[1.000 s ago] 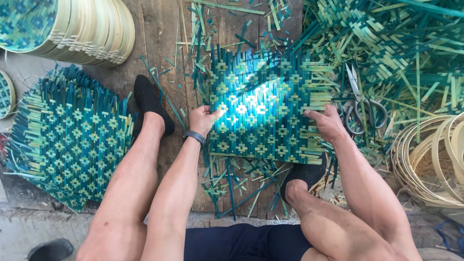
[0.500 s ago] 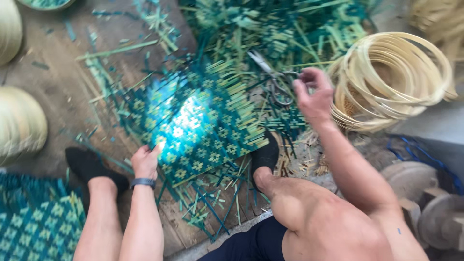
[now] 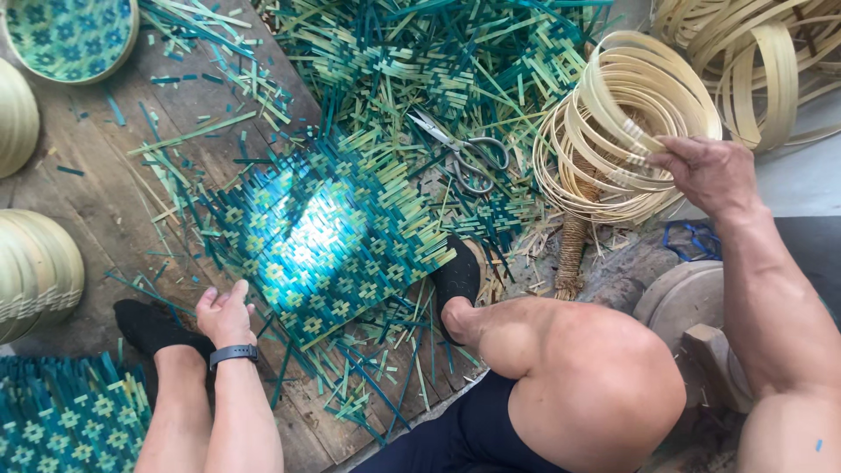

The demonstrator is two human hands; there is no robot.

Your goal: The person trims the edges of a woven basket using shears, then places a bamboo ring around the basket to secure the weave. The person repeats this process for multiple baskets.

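Two hands are split: the near left hand (image 3: 225,314) lies loosely open beside the green-and-blue woven bamboo mat (image 3: 320,236) on the plank floor (image 3: 96,184), while the far right hand (image 3: 711,172), pinching one pale bamboo hoop (image 3: 639,109), could topple the leaning stack.

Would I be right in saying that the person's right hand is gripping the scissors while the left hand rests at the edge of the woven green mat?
Not quite. The head view shows the right hand gripping the stack of pale bamboo hoops, not the scissors, which lie untouched on the strips. The left hand does rest at the edge of the woven green mat.
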